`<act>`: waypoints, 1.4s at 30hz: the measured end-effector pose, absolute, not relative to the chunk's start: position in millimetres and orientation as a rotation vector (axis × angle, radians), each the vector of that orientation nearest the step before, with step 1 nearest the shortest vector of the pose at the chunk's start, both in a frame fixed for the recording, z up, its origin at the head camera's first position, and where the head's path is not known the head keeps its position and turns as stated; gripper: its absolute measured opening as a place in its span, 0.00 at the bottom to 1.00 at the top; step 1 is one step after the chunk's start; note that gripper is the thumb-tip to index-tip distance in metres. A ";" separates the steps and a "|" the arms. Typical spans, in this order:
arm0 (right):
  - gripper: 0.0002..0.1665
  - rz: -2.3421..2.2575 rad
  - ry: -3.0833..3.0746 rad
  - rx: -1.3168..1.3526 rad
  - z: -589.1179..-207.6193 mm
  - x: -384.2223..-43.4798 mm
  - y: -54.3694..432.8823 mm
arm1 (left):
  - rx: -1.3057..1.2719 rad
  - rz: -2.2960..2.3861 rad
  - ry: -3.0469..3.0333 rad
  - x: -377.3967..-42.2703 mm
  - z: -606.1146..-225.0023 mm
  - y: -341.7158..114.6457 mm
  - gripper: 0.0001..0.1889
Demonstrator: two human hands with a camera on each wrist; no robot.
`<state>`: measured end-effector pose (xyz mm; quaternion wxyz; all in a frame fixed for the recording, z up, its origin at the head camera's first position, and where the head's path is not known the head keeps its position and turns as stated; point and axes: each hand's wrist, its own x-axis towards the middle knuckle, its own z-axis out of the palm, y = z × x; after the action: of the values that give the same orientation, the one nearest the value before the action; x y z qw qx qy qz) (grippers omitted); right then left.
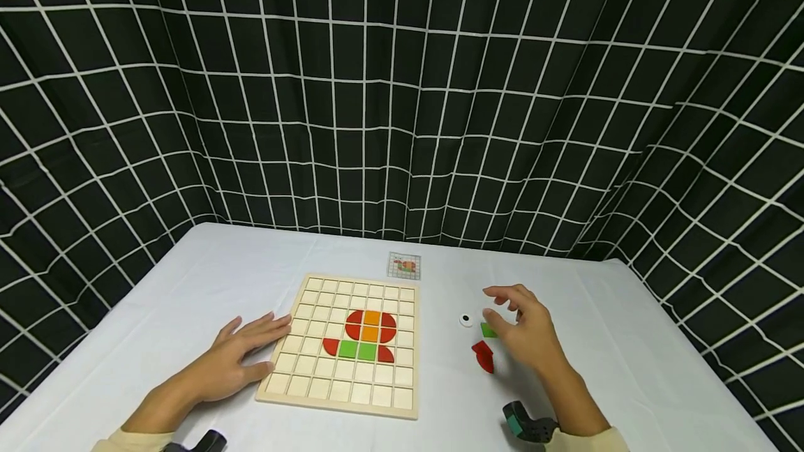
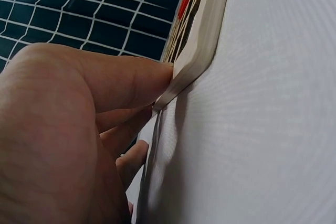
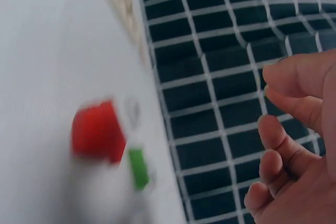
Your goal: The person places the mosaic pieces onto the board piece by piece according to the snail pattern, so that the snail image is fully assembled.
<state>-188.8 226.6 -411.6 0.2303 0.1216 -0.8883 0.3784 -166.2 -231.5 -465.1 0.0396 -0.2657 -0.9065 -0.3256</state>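
Observation:
A wooden grid board (image 1: 301, 375) lies in front of me with flat pieces set in its squares: orange squares (image 1: 371, 318), red rounded pieces (image 1: 388, 328) and green squares (image 1: 347, 349). My left hand (image 1: 235, 358) rests at the board's left edge, fingers extended; in the left wrist view the thumb (image 2: 136, 80) touches the board's rim (image 2: 202, 51). Right of the board, my right hand (image 1: 527, 326) hovers with thumb and index apart, nothing visible between them. Beneath it lies a green piece (image 1: 488, 330), beside red pieces (image 1: 484, 357) and a white disc with a black dot (image 1: 465, 320).
Behind the board lies a small card (image 1: 404, 266) printed with a coloured pattern on a grid. A white cloth (image 1: 565, 291) covers the table. Black curtains with white grid lines (image 1: 389, 103) stand around the back and sides.

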 end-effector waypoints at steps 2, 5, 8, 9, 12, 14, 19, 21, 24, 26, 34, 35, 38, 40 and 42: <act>0.16 1.044 -2.482 0.290 -419.6 -190.0 233.7 | -0.812 -1.003 -2.784 -166.2 -465.1 -231.5 0.29; 0.16 1.038 -2.539 0.249 -434.0 -192.5 241.8 | -0.807 -1.005 -2.787 -166.2 -464.9 -231.3 0.29; 0.16 1.020 -2.585 0.236 -444.8 -195.5 246.0 | -0.802 -1.003 -2.790 -166.2 -464.6 -231.3 0.29; 0.16 1.006 -2.602 0.228 -447.2 -196.6 246.9 | -0.800 -1.003 -2.790 -166.2 -464.5 -231.4 0.29; 0.16 0.954 -2.665 0.183 -450.6 -198.3 248.8 | -0.798 -1.004 -2.795 -166.8 -464.1 -231.4 0.29; 0.16 0.915 -2.717 0.148 -452.3 -198.7 249.2 | -0.794 -1.008 -2.804 -167.2 -463.5 -231.5 0.28; 0.14 0.860 -2.784 0.114 -453.7 -199.9 248.8 | -0.781 -1.016 -2.820 -167.7 -461.5 -231.5 0.28; 0.12 0.859 -2.795 0.104 -454.2 -200.2 248.6 | -0.777 -1.016 -2.824 -167.7 -461.4 -231.6 0.28; 0.10 0.849 -2.809 0.085 -455.3 -200.2 249.3 | -0.775 -1.015 -2.827 -167.7 -462.0 -231.7 0.28; 0.11 0.844 -2.817 0.078 -456.3 -199.6 250.2 | -0.777 -1.012 -2.826 -167.8 -463.1 -231.6 0.28; 0.14 0.806 -2.833 0.088 -458.1 -197.9 251.1 | -0.793 -1.019 -2.814 -167.4 -466.0 -231.2 0.28; 0.14 0.806 -2.835 0.089 -458.5 -197.7 251.3 | -0.792 -1.022 -2.815 -167.2 -465.9 -231.2 0.28; 0.14 0.804 -2.833 0.088 -458.9 -197.3 251.7 | -0.792 -1.027 -2.818 -167.0 -465.4 -231.1 0.28; 0.15 0.795 -2.825 0.075 -459.2 -197.5 251.9 | -0.794 -1.026 -2.818 -167.1 -465.0 -231.1 0.28; 0.15 0.808 -2.806 0.058 -458.5 -197.6 251.5 | -0.797 -1.019 -2.815 -167.3 -464.5 -231.3 0.28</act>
<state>-197.6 251.5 -458.5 0.1102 0.0197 -0.9550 0.2748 -167.3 -231.3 -464.5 0.0217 -0.2572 -0.9085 -0.3287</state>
